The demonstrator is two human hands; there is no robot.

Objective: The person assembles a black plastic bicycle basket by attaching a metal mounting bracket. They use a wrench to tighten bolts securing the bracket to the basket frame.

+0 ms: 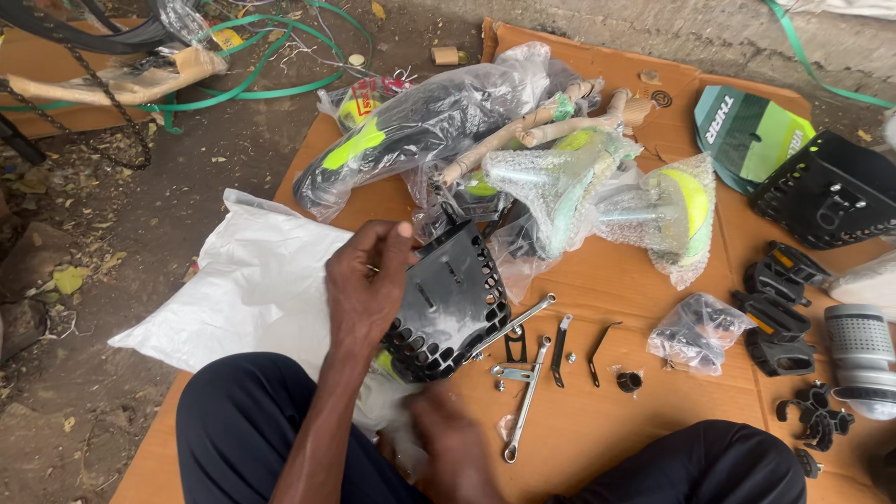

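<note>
My left hand grips the top edge of a black perforated plastic basket and holds it tilted above the cardboard. My right hand is blurred below the basket, at a clear plastic wrapper under it; I cannot tell whether it grips the wrapper. Beside the basket lie a silver spanner, a second spanner and small black brackets. My knees in dark trousers frame the bottom of the view.
Plastic-wrapped bicycle parts are piled behind the basket. A white sack lies at left. At right are black pedals, another black basket, a bagged part and a grey cylinder. Dirt ground lies left.
</note>
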